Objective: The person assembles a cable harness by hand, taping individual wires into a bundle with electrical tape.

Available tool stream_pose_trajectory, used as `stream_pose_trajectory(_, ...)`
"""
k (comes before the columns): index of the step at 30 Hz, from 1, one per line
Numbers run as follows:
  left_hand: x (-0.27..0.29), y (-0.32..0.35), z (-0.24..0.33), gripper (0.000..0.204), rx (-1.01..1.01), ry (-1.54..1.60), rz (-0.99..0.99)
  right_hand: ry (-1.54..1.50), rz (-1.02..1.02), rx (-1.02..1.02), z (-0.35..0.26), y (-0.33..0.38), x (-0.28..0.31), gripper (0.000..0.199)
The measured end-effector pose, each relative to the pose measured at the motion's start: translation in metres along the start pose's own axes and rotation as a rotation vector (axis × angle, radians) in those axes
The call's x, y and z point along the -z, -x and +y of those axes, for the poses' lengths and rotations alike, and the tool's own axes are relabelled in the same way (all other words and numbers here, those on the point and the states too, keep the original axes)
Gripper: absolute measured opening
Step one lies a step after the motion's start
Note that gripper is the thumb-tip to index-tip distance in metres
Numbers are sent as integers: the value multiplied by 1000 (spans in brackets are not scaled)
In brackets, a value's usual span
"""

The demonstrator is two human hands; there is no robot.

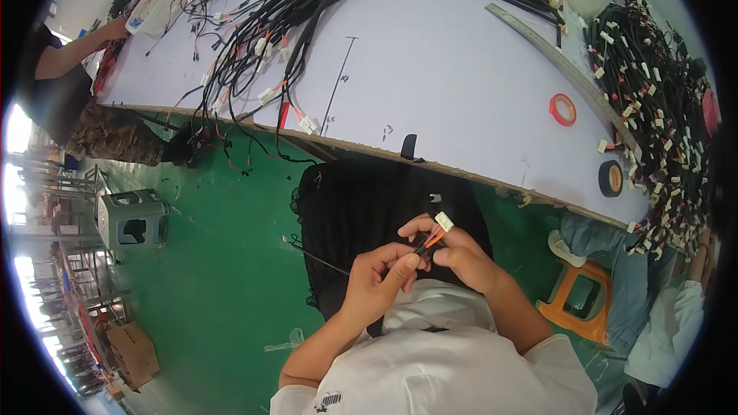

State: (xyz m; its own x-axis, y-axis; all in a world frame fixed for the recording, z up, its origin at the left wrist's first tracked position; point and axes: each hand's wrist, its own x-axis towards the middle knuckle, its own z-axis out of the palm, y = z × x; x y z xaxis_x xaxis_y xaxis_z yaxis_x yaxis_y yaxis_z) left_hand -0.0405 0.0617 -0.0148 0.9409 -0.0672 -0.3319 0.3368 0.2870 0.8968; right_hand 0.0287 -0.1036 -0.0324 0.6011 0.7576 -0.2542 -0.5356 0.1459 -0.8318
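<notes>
Below the long white table (461,92), over the green floor (223,277), I held a thin cable (421,247) between both hands. My left hand (380,277) was curled nearly shut, its thumb and forefinger pinched on the black part of the cable, which trailed away to the left of that hand. My right hand (453,250) was closed around the orange wires at the cable's end, with the small white plug (443,221) sticking up just above its fingertips. Both hands met in front of a heap of black cables (361,207) that hung down from the near edge of the table.

On the table, thick bundles of black wiring (307,8) ran along its far side. A roll of red tape (563,109) lay near the right end of the table, a roll of black tape (611,178) sat closer to the near edge, and a long metal ruler (561,61) lay beyond them. An orange stool (580,296) stood below the table's right end, and a grey stool (134,219) stood below its left end. Another person's hand (115,29) rested at the far left end of the table.
</notes>
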Motion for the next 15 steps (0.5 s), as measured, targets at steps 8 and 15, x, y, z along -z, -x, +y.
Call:
stream_pose_trajectory(8, 10, 0, 1, 20, -55, -94, 37, 227, -85, 78, -15, 3, 0, 51)
stream_pose_trajectory(15, 14, 9, 15, 20, -67, -79, 42, 96, -7, 75, -6, 0, -6, 52)
